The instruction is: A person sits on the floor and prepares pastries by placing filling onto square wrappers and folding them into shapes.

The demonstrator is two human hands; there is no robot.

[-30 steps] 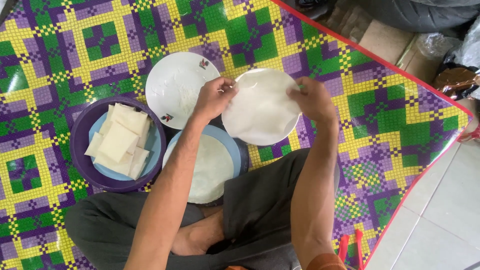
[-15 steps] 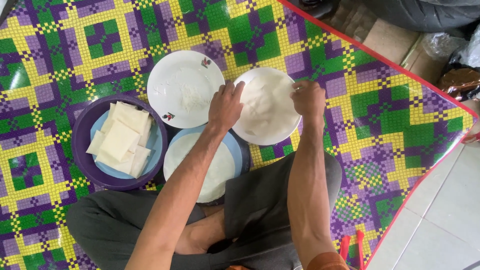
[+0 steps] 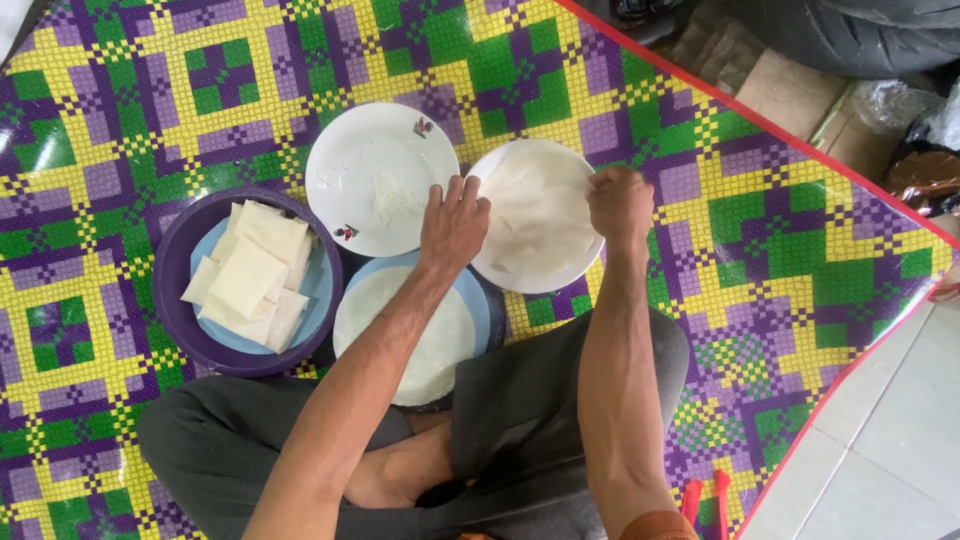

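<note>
Fingers of both the left hand (image 3: 453,222) and right hand (image 3: 620,203) pinch the thin white wrapper (image 3: 535,210) over its plate (image 3: 560,278); uneven pulling could tear it

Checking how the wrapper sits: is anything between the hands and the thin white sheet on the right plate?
Nothing visible. The left hand and right hand touch the white sheet at opposite edges, spread over its white plate.

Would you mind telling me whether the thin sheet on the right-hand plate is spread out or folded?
Spread out: the sheet lies flat, covering most of the plate.
</note>
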